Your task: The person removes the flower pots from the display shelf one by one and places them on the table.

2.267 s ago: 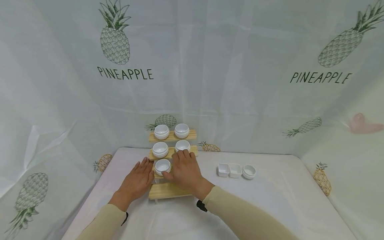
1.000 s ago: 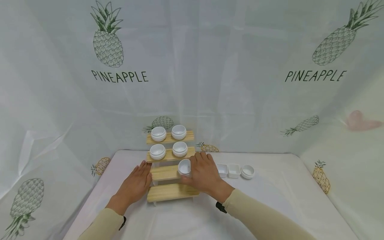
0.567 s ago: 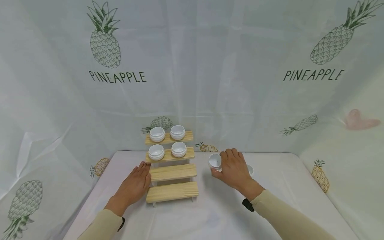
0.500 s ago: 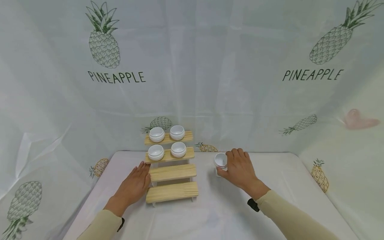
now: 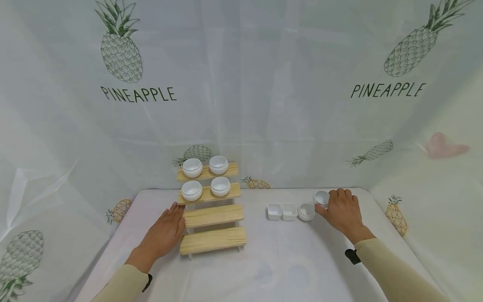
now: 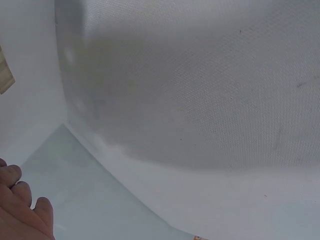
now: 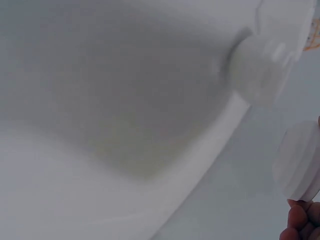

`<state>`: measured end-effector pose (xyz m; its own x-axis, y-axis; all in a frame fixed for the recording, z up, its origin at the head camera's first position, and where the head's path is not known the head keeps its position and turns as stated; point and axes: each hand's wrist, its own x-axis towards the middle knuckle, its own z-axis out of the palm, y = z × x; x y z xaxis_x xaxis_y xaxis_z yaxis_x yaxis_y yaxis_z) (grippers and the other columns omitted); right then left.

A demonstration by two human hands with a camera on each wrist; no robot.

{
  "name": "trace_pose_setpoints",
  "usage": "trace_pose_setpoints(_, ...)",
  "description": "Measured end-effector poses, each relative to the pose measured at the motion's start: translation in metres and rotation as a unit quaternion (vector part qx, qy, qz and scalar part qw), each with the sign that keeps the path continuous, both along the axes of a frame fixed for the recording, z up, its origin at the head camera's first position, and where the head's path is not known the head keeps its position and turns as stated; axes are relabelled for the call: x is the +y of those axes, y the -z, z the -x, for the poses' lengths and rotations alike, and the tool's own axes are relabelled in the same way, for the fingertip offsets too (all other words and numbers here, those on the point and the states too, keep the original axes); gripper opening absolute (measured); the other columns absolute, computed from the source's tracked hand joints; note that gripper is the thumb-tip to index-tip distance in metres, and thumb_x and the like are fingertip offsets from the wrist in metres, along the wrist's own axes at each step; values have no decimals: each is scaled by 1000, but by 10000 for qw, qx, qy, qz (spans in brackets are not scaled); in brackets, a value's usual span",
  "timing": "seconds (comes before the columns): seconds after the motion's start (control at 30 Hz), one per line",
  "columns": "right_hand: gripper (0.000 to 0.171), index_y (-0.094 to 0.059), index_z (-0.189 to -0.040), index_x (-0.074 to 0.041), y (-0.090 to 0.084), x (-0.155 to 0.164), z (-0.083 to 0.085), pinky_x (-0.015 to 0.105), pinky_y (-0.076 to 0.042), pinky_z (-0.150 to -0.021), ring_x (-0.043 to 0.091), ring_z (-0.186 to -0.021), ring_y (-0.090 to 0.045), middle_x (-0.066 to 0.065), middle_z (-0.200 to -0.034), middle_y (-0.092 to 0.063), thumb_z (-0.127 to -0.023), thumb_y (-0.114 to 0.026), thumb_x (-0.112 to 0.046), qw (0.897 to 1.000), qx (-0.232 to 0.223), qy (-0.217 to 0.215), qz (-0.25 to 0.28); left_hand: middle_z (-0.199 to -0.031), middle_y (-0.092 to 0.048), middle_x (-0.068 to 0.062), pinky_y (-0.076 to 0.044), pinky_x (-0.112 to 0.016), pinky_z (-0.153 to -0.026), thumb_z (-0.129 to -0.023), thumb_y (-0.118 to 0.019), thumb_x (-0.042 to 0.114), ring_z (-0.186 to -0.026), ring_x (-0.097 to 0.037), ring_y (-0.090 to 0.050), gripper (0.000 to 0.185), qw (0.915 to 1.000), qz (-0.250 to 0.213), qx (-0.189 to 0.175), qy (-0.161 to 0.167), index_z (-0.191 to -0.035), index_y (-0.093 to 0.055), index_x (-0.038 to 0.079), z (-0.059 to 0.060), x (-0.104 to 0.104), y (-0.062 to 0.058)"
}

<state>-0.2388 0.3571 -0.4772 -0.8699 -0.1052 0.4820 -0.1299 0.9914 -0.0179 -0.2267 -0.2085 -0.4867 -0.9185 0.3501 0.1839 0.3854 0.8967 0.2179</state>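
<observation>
small white bowl (image 5: 321, 197), mouth tilted leftward

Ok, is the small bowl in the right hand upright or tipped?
Tipped. In the head view the right hand grips the small bowl with its opening turned sideways toward the camera, above the table.

A: Stepped rack (image 5: 211, 216): showing pale, matt, unfinished-looking wood, grain running along each slat.

B: Small bowls (image 5: 192, 167): showing smooth, glossy white (ceramic or plastic, cannot tell). Backdrop sheet (image 5: 264, 105): hanging as thin, faintly shiny printed film.
</observation>
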Motion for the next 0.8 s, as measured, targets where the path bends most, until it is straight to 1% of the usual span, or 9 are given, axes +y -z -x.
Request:
trace_pose_setpoints(0.1,52,-54,-79,2,8,9,-2,39,-33,-63,33,-74,-45,12,-75,-47,-89,-74,-45,9992,-337,198,103,-168,-34,-23,-25,-58,-130,-117,-27,32,-159,-42,-28,59,10000,10,-49,-13,-160,-34,-9,1,-1,1)
trace_pose_setpoints(0.2,50,-52,-77,0,17,15,-3,38,-32,-63,32,-74,-43,11,-74,-45,-91,-72,-44,9979,-561,295,164,-168,-35,-24,-26,-58,-130,-117,-27,32,-159,-42,-28,59,10000,5,-42,6,-159,-35,-9,1,-1,1)
trace_pose_setpoints(0.3,50,-52,-78,0,25,17,-3,39,-34,-63,32,-75,-44,11,-76,-46,-92,-71,-44,9966,-717,367,175,-167,-36,-25,-27,-60,-129,-117,-29,31,-158,-43,-29,59,10000,-42,8,42,-158,-36,-11,1,-1,1)
trace_pose_setpoints(0.6,55,-55,-84,6,42,14,-3,44,-40,-65,36,-80,-49,15,-80,-51,-92,-72,-46,9935,-1040,440,157,-167,-35,-24,-27,-60,-129,-117,-29,30,-158,-43,-28,58,10000,-57,-25,24,-159,-35,-10,2,0,0)
trace_pose_setpoints(0.8,55,-55,-84,6,47,14,-5,43,-39,-64,35,-78,-48,14,-79,-49,-93,-72,-46,9938,-1015,441,136,-167,-35,-24,-27,-59,-129,-117,-30,29,-158,-43,-29,57,10000,-54,1,28,-159,-35,-11,1,1,-1)
